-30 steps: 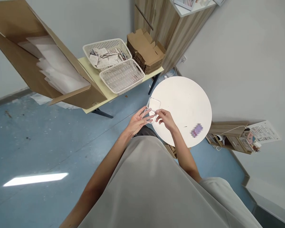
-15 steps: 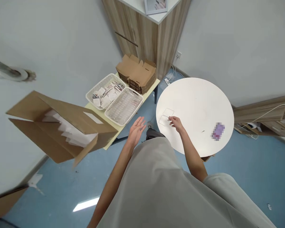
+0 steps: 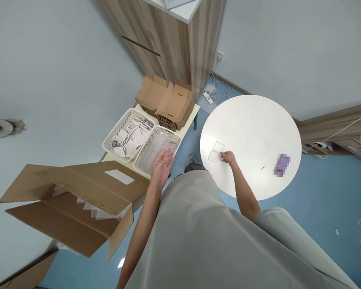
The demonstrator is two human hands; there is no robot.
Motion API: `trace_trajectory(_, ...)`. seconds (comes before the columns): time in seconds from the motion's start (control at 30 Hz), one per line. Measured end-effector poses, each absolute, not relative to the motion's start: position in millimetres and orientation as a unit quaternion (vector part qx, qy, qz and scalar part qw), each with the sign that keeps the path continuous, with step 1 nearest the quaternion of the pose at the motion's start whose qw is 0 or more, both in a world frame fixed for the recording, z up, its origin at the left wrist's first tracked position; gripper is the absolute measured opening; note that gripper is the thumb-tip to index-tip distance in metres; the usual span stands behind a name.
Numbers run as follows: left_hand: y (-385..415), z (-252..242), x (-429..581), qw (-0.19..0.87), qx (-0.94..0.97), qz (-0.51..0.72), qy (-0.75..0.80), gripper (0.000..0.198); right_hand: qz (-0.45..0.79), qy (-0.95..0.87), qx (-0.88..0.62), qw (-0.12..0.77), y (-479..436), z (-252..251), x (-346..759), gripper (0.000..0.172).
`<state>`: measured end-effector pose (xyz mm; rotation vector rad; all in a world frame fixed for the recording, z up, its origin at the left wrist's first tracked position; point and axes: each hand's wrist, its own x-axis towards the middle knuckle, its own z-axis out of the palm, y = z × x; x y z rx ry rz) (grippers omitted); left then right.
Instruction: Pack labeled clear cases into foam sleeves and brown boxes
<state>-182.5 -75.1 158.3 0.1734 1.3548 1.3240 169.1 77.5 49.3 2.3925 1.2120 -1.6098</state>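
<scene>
On the left part of the round white table (image 3: 252,124) lies a clear plastic case (image 3: 215,152), hinged open into two halves. My right hand (image 3: 228,157) is closed, its fingers pinching the case's right side near the hinge. Palm up and fingers spread, my left hand (image 3: 161,165) hovers at the near edge of a white basket (image 3: 168,131) with clear plastic pieces in rows; nothing is in it. Beside that basket stands another white basket (image 3: 113,128) full of small printed cards or packets.
Flattened brown cartons (image 3: 168,98) are stacked behind the baskets. A large open cardboard box (image 3: 87,172) with white sheets inside stands at left. A blurred-out purple object (image 3: 282,164) lies on the round table's right. A power strip (image 3: 207,98) with cables sits by the cabinet (image 3: 156,32).
My left hand has moved left, to over the near edge of the basket of clear pieces. My right hand has shifted slightly right and down, still at the case. The view has shifted.
</scene>
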Motion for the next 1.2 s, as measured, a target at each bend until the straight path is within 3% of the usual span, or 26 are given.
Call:
trace_trajectory(0.23, -74.2, 156.8, -199.7, 0.557, 0.030, 0.606, 0.567, 0.064, -0.419, 0.518, 0.742, 0.072, 119.0, 99.6, 135.6, 0.018)
trace_trajectory(0.6, -82.0, 218.1, -191.9, 0.495, -0.016, 0.717, 0.490, 0.055, -0.336, 0.849, 0.403, 0.062, 156.1, 176.2, -130.5, 0.028)
trace_trajectory(0.9, -116.1, 253.0, -199.2, 0.412, -0.031, 0.785, 0.462, 0.048, -0.189, 0.914, 0.289, 0.214, 127.4, 136.5, -308.8, 0.047)
trace_trajectory(1.2, -152.7, 257.8, -179.1, 0.364, -0.066, 0.800, 0.474, 0.048, -0.098, 0.924, 0.219, 0.297, 139.6, 86.9, -356.3, 0.071)
